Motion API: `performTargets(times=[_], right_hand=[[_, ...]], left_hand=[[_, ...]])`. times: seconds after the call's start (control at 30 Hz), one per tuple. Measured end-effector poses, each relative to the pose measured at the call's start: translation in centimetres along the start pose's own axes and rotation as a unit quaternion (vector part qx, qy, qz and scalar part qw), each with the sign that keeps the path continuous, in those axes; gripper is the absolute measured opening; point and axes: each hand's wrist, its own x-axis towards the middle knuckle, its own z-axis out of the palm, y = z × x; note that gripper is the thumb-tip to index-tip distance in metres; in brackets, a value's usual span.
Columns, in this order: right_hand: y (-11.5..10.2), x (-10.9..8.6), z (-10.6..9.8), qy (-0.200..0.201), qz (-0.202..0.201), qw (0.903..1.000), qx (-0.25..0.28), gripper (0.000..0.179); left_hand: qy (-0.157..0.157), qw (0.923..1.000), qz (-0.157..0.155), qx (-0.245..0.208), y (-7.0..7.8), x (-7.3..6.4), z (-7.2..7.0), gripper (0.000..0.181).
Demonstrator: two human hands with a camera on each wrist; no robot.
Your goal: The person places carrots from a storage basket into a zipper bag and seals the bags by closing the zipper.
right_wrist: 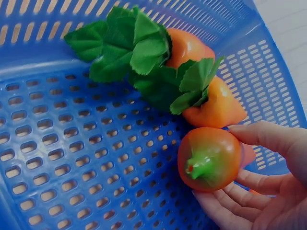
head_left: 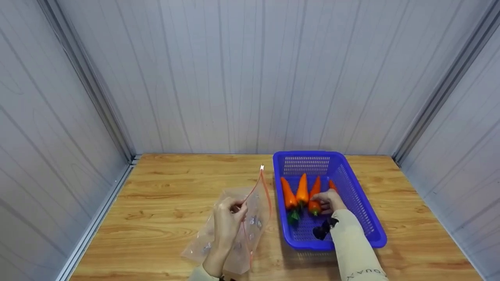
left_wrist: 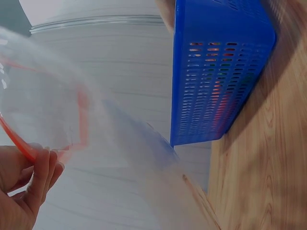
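Note:
My left hand (head_left: pixel 225 223) pinches the edge of a clear plastic zip bag (head_left: pixel 254 207) with an orange-red seal strip. The bag's mouth gapes beside the basket; in the left wrist view the bag (left_wrist: pixel 139 177) spreads across the picture. Inside the blue plastic basket (head_left: pixel 287 234), my right hand (head_left: pixel 331 200) grips an orange toy carrot (right_wrist: pixel 211 155) with a bare green stem, thumb on one side and fingers on the other. Two carrots with green leaves, one (right_wrist: pixel 189 48) and another (right_wrist: pixel 221 105), lie alongside. Part of a further carrot (head_left: pixel 332 185) shows behind my right hand.
The basket stands on a wood-grain table (head_left: pixel 164 207), right of the bag. Pale panel walls (head_left: pixel 234 78) enclose the table at the back and both sides. The basket's raised rim (head_left: pixel 278 175) stands between my two hands.

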Motion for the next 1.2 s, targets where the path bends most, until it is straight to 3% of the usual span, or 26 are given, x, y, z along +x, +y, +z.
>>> performTargets(times=[0.17, 0.4, 0.6, 0.77, 1.03, 1.2], right_hand=[[-0.8, -1.1, -0.2, -0.007, -0.017, 0.9998, 0.007, 0.052], [-1.7, -1.6, -1.2, -0.012, -0.047, 0.9986, 0.023, 0.072], [-3.0, -2.5, -2.0, -0.026, -0.067, 0.9974, 0.005, 0.05], [-3.9, -3.6, -2.3, -0.036, -0.088, 0.9951, -0.025, 0.047], [-4.7, -6.2, -2.3, -0.079, -0.145, 0.9859, -0.027, 0.056], [-4.9, -8.4, -2.2, -0.108, -0.191, 0.9748, -0.039, 0.054]], left_hand=[[-0.002, 1.0, -0.006, 0.003, 0.2, 0.1, -0.1, 0.006], [-0.002, 0.9999, -0.008, -0.011, 0.1, 0.3, -0.2, 0.008], [-0.002, 0.9999, -0.003, -0.01, -0.1, 0.3, -0.2, 0.008], [-0.003, 1.0, -0.003, -0.003, -0.2, 0.2, -0.1, 0.006], [-0.003, 1.0, 0.004, 0.001, -0.4, 0.2, -0.2, 0.007], [-0.006, 0.9999, 0.008, -0.005, -0.5, 0.2, -0.2, 0.006]])
